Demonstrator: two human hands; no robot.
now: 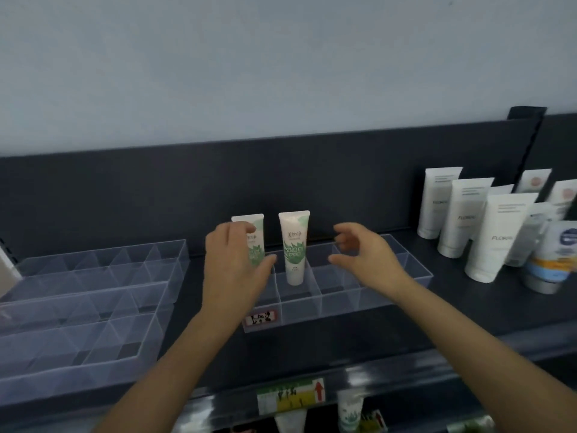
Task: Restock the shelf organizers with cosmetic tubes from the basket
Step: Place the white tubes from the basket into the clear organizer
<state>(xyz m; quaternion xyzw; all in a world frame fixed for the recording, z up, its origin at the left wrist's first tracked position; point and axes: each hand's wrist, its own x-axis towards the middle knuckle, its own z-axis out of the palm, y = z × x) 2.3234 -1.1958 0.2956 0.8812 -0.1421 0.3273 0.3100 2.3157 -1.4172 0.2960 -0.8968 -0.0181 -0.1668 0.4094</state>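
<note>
The left hand (234,260) seems to grip a light, squashy tube (256,242) mid-body, best held gently; the right hand (365,254) is spread, empty.

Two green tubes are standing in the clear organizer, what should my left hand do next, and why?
Probably ease the left hand off the left tube it grips. That tube looks upright in the clear organizer, beside the right tube, which stands unaided; the right hand is open and holds nothing, and other compartments sit unfilled.
</note>
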